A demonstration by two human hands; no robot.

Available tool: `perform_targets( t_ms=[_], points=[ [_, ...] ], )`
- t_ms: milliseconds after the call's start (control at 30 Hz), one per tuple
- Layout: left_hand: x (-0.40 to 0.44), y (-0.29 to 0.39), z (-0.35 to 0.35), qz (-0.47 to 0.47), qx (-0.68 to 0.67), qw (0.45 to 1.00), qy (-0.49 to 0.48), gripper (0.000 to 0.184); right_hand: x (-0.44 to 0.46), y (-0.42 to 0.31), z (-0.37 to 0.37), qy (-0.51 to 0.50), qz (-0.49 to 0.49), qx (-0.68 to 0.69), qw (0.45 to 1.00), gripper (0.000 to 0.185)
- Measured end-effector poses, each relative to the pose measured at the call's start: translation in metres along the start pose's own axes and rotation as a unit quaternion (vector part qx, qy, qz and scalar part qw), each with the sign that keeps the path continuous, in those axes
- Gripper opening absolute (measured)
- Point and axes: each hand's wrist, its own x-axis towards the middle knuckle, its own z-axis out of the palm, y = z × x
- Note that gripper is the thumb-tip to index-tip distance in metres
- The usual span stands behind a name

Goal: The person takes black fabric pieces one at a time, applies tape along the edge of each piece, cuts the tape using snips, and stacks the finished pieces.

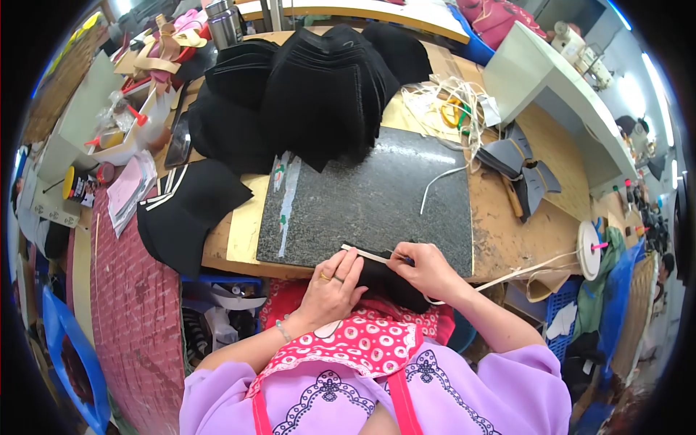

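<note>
White tape [366,254] seems part-laid; left hand [335,279] presses flat, right hand [426,268] grips something unclear. Striped pieces [196,212] look done, the stack [322,94] untaped

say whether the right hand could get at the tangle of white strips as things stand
Probably yes: the dark slab leaves the right hand an open way to the white tangle, though that hand is busy at a white strip.

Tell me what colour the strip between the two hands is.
The strip is off-white, seen best in the head view.
</note>
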Motion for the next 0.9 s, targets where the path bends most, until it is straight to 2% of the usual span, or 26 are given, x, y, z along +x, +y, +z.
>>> perform_targets(
  t_ms=[233,300,333,400,533,600,700,900],
  points=[
    [0.014,0.006,-0.011,0.031,0.069,0.996,-0.042,0.056,0.007,0.003,0.001,0.041,0.009,-0.070,0.997,0.016],
    [0.017,0.013,-0.014,-0.006,0.063,0.995,-0.073,0.057,0.011,0.005,0.005,0.064,0.004,-0.115,0.991,0.018],
    [0.021,0.013,-0.012,-0.004,0.063,0.995,-0.074,0.057,0.012,0.005,0.005,0.065,0.005,-0.114,0.991,0.018],
    [0.028,0.011,-0.005,0.069,-0.059,0.996,-0.019,0.060,0.013,0.002,0.005,0.062,0.028,-0.105,0.992,0.017],
    [0.019,0.006,-0.001,0.084,-0.005,0.995,-0.049,0.058,0.008,0.003,-0.004,0.052,0.019,-0.089,0.994,0.017],
    [0.015,0.006,0.000,0.080,0.003,0.996,-0.049,0.059,0.006,0.007,-0.007,0.023,0.014,-0.019,0.999,0.018],
    [0.011,0.008,0.000,0.076,0.014,0.996,-0.048,0.061,0.006,0.012,-0.011,0.003,0.018,0.019,1.000,0.016],
    [0.007,0.010,0.001,0.083,0.057,0.994,-0.051,0.059,0.010,0.013,-0.011,0.000,0.024,0.015,1.000,0.015]
  ],
)
